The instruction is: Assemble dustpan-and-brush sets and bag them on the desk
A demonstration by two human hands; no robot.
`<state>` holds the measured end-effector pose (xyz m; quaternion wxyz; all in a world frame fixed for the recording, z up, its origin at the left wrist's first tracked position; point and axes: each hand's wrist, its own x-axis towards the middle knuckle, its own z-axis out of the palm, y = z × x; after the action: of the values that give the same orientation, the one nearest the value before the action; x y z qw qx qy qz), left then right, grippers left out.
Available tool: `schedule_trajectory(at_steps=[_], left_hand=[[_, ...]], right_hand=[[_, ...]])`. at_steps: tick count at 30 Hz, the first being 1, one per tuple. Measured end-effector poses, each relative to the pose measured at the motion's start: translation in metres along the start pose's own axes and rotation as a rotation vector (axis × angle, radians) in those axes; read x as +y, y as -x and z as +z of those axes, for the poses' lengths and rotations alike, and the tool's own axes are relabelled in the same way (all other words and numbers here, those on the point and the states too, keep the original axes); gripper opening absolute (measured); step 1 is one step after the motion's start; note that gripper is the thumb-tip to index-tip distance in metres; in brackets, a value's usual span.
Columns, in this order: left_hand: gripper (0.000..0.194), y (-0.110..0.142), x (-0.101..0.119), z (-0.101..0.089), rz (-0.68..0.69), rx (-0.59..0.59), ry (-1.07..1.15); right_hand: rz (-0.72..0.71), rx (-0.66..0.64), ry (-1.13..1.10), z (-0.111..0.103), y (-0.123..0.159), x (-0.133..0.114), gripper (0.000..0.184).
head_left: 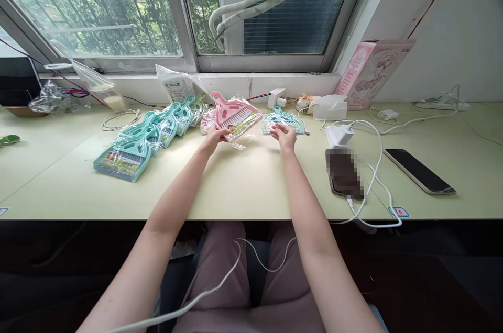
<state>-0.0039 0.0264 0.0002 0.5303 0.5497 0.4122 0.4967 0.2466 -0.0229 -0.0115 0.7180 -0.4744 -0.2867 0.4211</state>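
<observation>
My left hand [215,139] grips the lower edge of a pink mini dustpan-and-brush set [232,113] in a clear wrapper, holding it tilted just above the pale green table [243,186]. A little to the right, my right hand [284,135] hovers with fingers spread and holds nothing, its fingertips close to a teal dustpan set [283,121] lying flat on the table. Both forearms reach forward from the near edge.
A row of several wrapped teal dustpan sets [135,147] lies at the left. Right of my hands are a white charger [340,135] with cable, a phone on charge [344,173] and a second phone [419,170]. A pink box [369,74] leans by the window sill.
</observation>
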Motion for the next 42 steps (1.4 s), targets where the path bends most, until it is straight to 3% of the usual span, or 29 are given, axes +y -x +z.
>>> schedule_trajectory(at_steps=[2,5,8,11,15,18,21,23,27,33,38,42], left_hand=[[0.043,-0.005,-0.001,-0.015,-0.035,-0.020,0.000],[0.039,-0.008,-0.001,-0.033,-0.059,-0.078,0.017],[0.033,-0.007,-0.001,-0.044,-0.088,-0.119,0.064],[0.032,-0.004,0.001,-0.048,-0.126,-0.113,0.102],[0.033,0.000,0.002,-0.047,-0.199,-0.109,0.137],[0.034,0.001,0.001,-0.047,-0.235,-0.125,0.147],[0.028,0.001,0.000,-0.048,-0.225,-0.116,0.149],[0.020,0.002,0.000,-0.049,-0.234,-0.087,0.143],[0.014,0.006,0.004,-0.050,-0.270,-0.039,0.154],[0.018,0.008,0.003,-0.043,-0.341,-0.091,0.144],[0.034,0.009,0.004,-0.033,-0.313,-0.140,0.161],[0.031,0.012,0.008,-0.028,-0.342,-0.154,0.148]], right_hand=[[-0.170,0.026,0.160,-0.002,-0.001,0.000,0.026],[-0.361,-0.080,0.416,-0.001,0.003,0.000,0.043],[-0.462,-0.206,0.593,0.004,0.009,0.003,0.055],[-0.498,-0.282,0.705,0.010,0.015,0.007,0.050],[-0.572,-0.207,0.628,0.012,0.018,0.003,0.042],[-0.583,-0.212,0.521,0.012,0.019,-0.003,0.043],[-0.549,-0.349,0.514,0.014,0.020,-0.005,0.019],[-0.517,-0.426,0.516,0.015,0.021,-0.006,0.015],[-0.533,-0.431,0.507,0.017,0.022,-0.007,0.009],[-0.492,-0.446,0.417,0.014,0.021,-0.011,0.019],[-0.538,-0.406,0.350,0.014,0.021,-0.013,0.023],[-0.490,-0.522,0.356,0.015,0.020,-0.012,0.031]])
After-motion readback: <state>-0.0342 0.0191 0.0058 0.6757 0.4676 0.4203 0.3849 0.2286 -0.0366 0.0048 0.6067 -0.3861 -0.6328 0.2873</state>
